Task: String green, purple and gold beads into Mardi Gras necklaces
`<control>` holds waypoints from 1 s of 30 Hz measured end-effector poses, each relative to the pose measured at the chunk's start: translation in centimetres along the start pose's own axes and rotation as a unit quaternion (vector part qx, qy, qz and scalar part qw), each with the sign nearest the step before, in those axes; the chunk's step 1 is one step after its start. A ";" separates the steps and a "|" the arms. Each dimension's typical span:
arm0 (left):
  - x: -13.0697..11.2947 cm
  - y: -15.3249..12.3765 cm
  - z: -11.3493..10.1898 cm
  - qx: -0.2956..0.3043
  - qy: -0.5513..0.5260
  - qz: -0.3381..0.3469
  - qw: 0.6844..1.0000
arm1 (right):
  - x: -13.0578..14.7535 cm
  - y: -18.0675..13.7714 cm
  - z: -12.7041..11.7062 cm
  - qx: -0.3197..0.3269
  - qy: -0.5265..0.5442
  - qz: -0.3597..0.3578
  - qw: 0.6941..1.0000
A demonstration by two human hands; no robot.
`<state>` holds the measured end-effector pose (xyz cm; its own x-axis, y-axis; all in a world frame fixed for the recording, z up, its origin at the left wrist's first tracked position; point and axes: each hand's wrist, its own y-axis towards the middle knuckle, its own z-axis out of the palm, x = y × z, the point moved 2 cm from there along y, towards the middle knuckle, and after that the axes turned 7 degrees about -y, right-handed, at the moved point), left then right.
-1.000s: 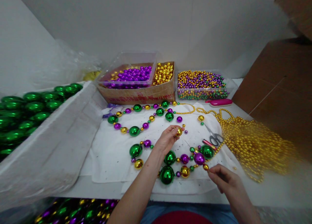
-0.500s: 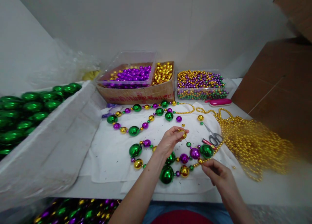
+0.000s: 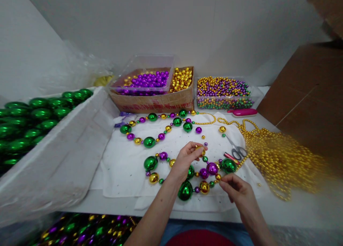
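My left hand (image 3: 189, 156) is closed in a pinch on a gold bead (image 3: 200, 152), just above a small green bead (image 3: 205, 159) and a large purple bead (image 3: 212, 168). Thumb and finger of my right hand (image 3: 235, 189) pinch the same bead necklace beside a small gold bead (image 3: 218, 177). The strung part, with big green balls (image 3: 185, 191), curves left over the white cloth (image 3: 120, 181) and passes partly behind my left arm. Behind it lies a second necklace (image 3: 149, 142) of green, gold and purple beads.
Scissors (image 3: 237, 151), a red marker-like stick (image 3: 230, 156) and a heap of gold bead strands (image 3: 284, 160) lie right. Loose beads, one purple (image 3: 198, 130), are near my left hand. Bead boxes (image 3: 152, 105) line the back; a white foam box (image 3: 80, 160) of green balls stands left.
The gold bead in my left hand now sits closer to the small green bead, and the thread between them no longer shows. My right hand keeps its pinch. The view has shifted slightly.
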<state>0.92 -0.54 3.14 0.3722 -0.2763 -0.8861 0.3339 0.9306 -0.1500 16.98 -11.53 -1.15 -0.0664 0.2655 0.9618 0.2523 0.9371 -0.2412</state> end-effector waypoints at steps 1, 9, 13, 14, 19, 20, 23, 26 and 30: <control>0.0 0.0 0.1 -0.001 0.000 0.002 1.000 | 0.1 0.0 0.0 0.000 0.003 0.004 1.000; 0.7 -0.6 0.0 -0.004 -0.012 -0.001 1.000 | -0.3 -0.2 -0.2 -0.002 0.003 0.015 1.000; 0.5 -0.5 0.0 -0.005 -0.020 0.001 1.000 | -0.1 0.0 -0.2 0.003 0.002 0.014 1.000; 0.4 -0.5 0.0 -0.004 -0.021 0.000 1.000 | -0.1 0.0 -0.2 0.004 0.002 0.014 1.000; 0.6 -0.7 0.3 -0.004 -0.027 -0.005 1.000 | -0.5 -0.1 -0.3 0.004 0.005 0.015 1.000; 0.8 -0.7 0.4 -0.004 -0.029 -0.006 1.000 | -0.7 -0.2 -0.4 0.004 0.005 0.015 1.000; 1.2 -0.8 0.7 0.006 -0.034 -0.007 0.999 | -1.3 -0.4 -0.7 0.006 0.002 0.017 1.000; 0.6 -0.4 1.0 0.039 -0.017 -0.008 0.999 | -1.1 -0.3 -1.3 0.000 -0.005 0.013 1.000; -2.5 0.7 1.6 0.092 0.042 0.027 0.994 | 1.0 0.9 -2.2 -0.021 0.007 -0.018 1.000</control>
<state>1.56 0.41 5.97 0.3227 -0.1987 -0.9254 0.4712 0.8817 -0.0250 19.23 -10.88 -0.16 -0.0633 0.2274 0.9717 0.2906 0.9357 -0.2001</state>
